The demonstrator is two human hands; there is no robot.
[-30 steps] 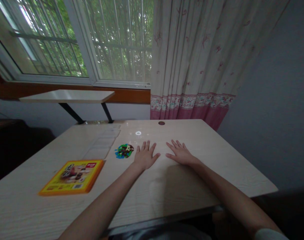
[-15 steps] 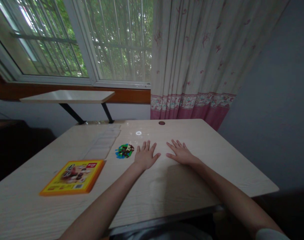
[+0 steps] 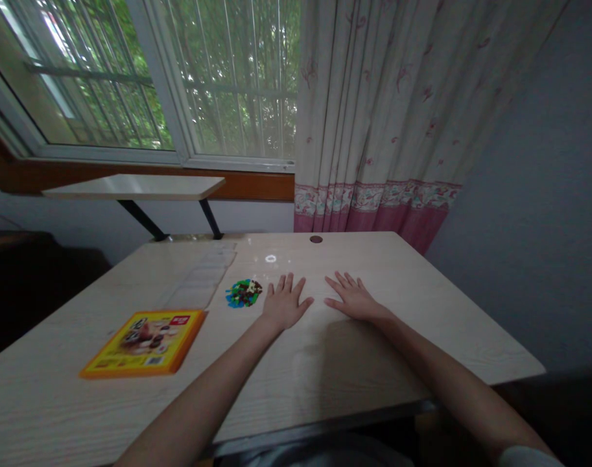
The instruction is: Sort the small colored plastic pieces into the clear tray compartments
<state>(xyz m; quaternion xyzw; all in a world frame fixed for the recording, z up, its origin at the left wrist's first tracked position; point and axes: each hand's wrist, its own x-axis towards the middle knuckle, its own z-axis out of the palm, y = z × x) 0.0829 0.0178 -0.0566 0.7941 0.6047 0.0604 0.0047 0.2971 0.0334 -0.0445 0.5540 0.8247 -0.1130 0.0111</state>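
Two hands rest palm down on a pale table [image 3: 451, 301] in my head-camera view, neither one holding anything. The left hand [image 3: 286, 303] has its fingers spread and relaxed, with the thumb pointing inward; the right hand [image 3: 353, 298] mirrors it, fingers fanned, with a strip of bare tabletop between the two.

Just beside the left hand, on its outer side, lies the pile [image 3: 244, 294], a loose, roughly round patch of small blue, green, brown and cream pieces. I see a narrow gap between it and the nearest finger; from here I cannot make out single pieces.

Almost nothing changes over the last second: I note only a slight drift of the camera, while both hands keep their pose and the pile keeps its shape. I read that as a pause, with no piece taken up by either hand.

Left of the pile, a clear tray [image 3: 198, 279] lies flat, its exact form hard for me to tell. Nearer, a yellow box [image 3: 144, 344] lies printed side up, well apart from the right hand. A raised shelf [image 3: 135, 187] stands at the table's far left; a flowered curtain [image 3: 373, 97] hangs beyond.
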